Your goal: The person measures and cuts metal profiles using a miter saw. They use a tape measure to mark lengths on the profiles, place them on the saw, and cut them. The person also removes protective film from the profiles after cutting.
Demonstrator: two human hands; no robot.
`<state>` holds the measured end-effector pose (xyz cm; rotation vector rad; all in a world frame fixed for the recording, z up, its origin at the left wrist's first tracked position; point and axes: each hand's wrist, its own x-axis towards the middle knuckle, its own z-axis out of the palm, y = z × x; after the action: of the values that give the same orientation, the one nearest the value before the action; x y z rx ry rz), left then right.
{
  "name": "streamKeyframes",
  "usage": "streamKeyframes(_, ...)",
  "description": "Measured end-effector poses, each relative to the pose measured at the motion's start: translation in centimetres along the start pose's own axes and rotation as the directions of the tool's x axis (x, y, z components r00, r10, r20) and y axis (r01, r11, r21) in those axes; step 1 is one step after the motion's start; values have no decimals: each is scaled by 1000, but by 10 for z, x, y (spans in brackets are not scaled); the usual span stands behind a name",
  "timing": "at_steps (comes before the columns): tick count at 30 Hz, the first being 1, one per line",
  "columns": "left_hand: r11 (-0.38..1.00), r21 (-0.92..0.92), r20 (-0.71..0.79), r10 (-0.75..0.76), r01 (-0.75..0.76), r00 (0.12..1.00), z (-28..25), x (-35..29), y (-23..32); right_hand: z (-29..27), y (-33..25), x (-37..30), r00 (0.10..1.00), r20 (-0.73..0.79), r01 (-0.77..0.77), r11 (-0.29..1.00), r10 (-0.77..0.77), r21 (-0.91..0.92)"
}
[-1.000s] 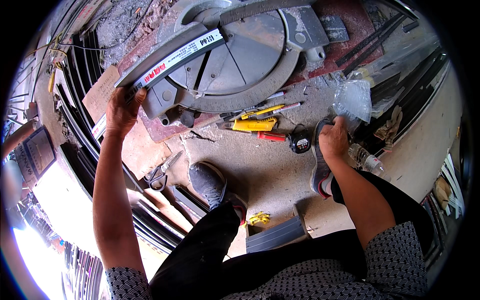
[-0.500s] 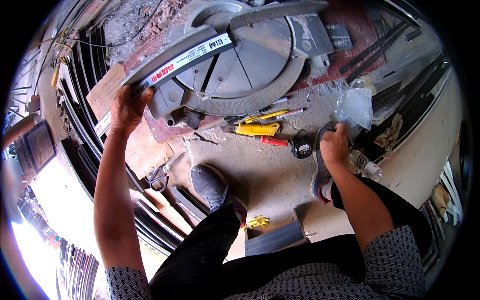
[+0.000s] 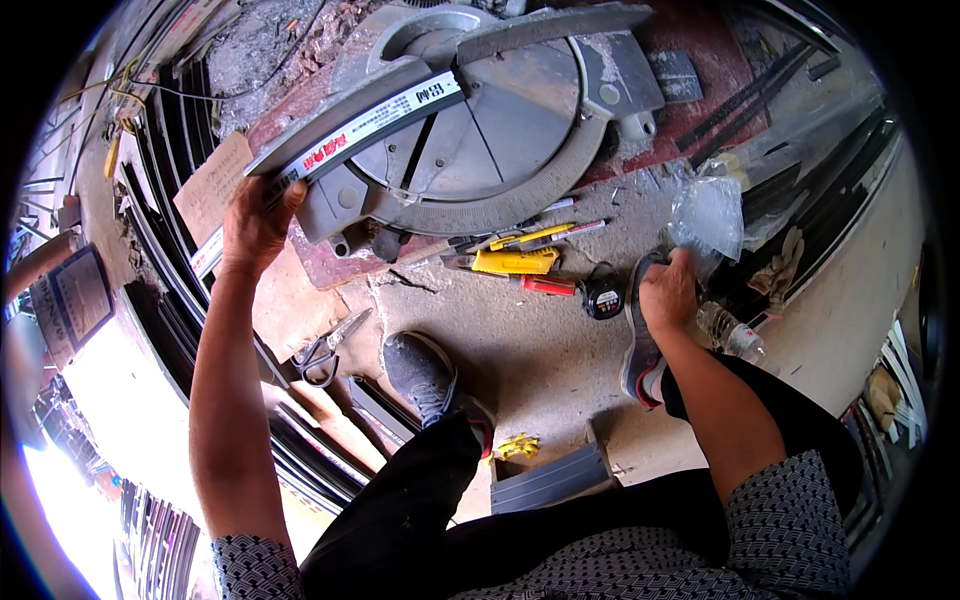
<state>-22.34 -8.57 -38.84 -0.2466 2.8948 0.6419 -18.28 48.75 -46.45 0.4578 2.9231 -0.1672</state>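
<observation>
Nearest the body, a grey box [image 3: 550,482] is sitting on the floor between the 2 legs. Just beyond it, the right hand [image 3: 668,290] is hovering over the right shoe [image 3: 637,362], its fingers curling inward; I cannot tell whether it is gripping anything. Just to its left a black tape measure [image 3: 602,297] is lying on the floor, with a red-handled tool [image 3: 548,286] and a yellow cutter [image 3: 515,261] near it.

Farther out, the left hand [image 3: 258,222] is closing around the labelled strip [image 3: 380,122], its thumb showing and its other fingers mostly hiding. The strip is running past this hand toward the lower left, and its other end is resting over the round saw table [image 3: 510,130], near the dark slot [image 3: 420,150].

The step in hand seems to be steadying the strip there; a next move would be calling for a firm left grip, with fingers well away from the slot.
</observation>
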Motion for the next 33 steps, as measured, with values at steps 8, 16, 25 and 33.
streamKeyframes(8, 999, -45, 4, -7, 7, 1000, 1, 0, 0, -1, 0, 1, 999, 24, -22, 999, 22, -26)
streamKeyframes(16, 1000, -28, 22, -13, 14, 1000, 1, 1, -1, 1, 2, 1, 1000, 20, -3, 999, 3, -37)
streamKeyframes(25, 995, -92, 35, -22, 25, 999, -5, -3, 10, -3, 4, 2, 999, 18, 46, 999, -46, -5)
streamKeyframes(33, 997, -79, -28, -10, 8, 1000, -6, -3, 7, -27, 7, 44, 995, -4, 88, 870, -98, 485)
